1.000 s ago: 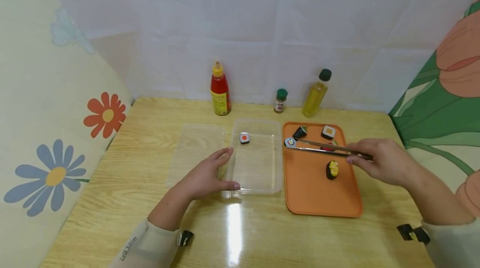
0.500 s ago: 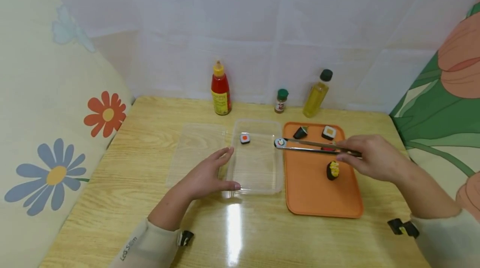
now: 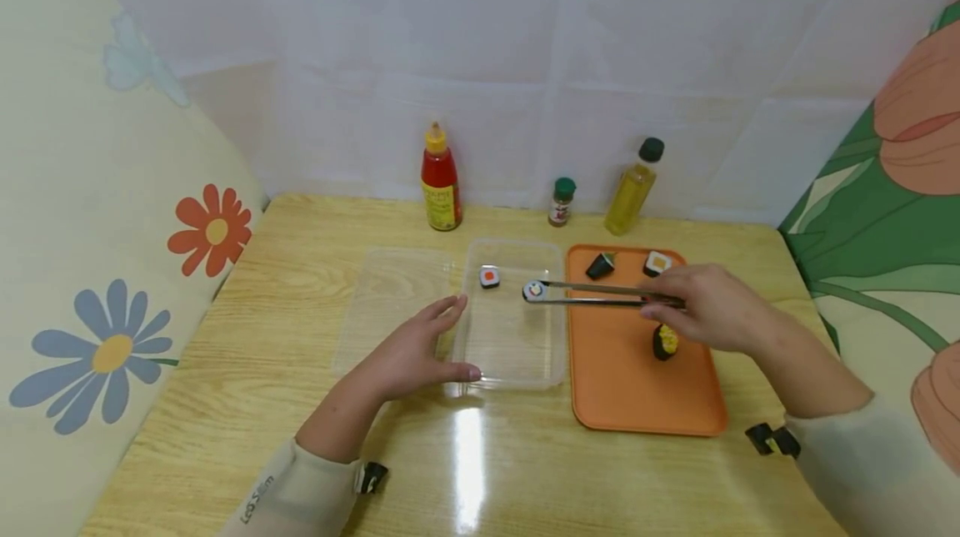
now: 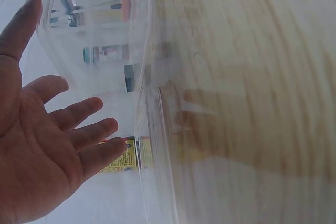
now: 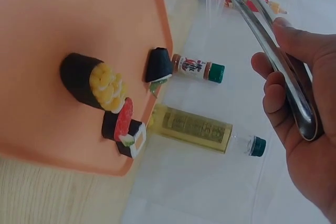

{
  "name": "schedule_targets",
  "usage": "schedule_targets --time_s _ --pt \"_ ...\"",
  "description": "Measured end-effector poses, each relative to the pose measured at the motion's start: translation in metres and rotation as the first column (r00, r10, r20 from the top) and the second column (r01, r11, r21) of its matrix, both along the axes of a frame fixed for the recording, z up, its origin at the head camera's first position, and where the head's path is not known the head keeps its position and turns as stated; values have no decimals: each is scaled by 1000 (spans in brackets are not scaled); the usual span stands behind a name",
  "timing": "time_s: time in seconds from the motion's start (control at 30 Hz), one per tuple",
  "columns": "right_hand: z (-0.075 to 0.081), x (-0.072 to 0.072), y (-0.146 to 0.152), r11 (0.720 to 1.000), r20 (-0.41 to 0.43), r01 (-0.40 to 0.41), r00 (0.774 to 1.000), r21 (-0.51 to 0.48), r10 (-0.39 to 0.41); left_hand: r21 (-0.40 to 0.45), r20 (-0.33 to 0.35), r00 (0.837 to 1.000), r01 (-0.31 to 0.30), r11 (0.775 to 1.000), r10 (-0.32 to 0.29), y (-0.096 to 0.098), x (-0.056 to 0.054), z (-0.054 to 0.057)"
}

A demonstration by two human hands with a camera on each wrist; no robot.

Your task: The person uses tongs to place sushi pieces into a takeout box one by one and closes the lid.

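Note:
In the head view my right hand (image 3: 705, 303) holds metal tongs (image 3: 592, 300), seen along their length in the right wrist view. Their tips pinch a round sushi roll (image 3: 535, 291) with a white face, over the right part of the clear plastic container (image 3: 513, 378). Inside that container, near its back left, sits a sushi roll with an orange centre (image 3: 489, 277). My left hand (image 3: 408, 353) is at the container's left side, thumb and fingers spread, holding nothing. The left wrist view shows its open palm (image 4: 42, 156) beside the clear wall.
An orange tray (image 3: 637, 404) right of the container bears several sushi pieces, including a corn-topped one (image 3: 665, 342) and a dark cone (image 3: 600, 265). A clear lid (image 3: 390, 295) lies to the left. Behind stand a red sauce bottle (image 3: 441, 187), a spice jar (image 3: 561, 202) and an oil bottle (image 3: 632, 191).
My right hand has moved left with the tongs, carrying the round sushi roll from the tray's left edge to over the container. The left hand has stayed in place.

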State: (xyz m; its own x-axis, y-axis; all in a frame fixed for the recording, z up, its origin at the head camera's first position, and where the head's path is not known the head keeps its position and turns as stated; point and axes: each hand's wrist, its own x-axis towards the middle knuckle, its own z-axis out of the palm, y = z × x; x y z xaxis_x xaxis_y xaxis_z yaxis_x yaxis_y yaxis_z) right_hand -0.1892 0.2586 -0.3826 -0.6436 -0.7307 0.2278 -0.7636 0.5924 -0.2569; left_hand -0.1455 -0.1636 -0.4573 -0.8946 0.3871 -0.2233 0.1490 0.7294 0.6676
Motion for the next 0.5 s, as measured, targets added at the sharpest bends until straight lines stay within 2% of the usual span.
schedule_targets --time_s 0.5 --pt "-6 -14 -23 997 96 8 995 83 -16 7 4 1000 2 1000 -2 1 0 1"
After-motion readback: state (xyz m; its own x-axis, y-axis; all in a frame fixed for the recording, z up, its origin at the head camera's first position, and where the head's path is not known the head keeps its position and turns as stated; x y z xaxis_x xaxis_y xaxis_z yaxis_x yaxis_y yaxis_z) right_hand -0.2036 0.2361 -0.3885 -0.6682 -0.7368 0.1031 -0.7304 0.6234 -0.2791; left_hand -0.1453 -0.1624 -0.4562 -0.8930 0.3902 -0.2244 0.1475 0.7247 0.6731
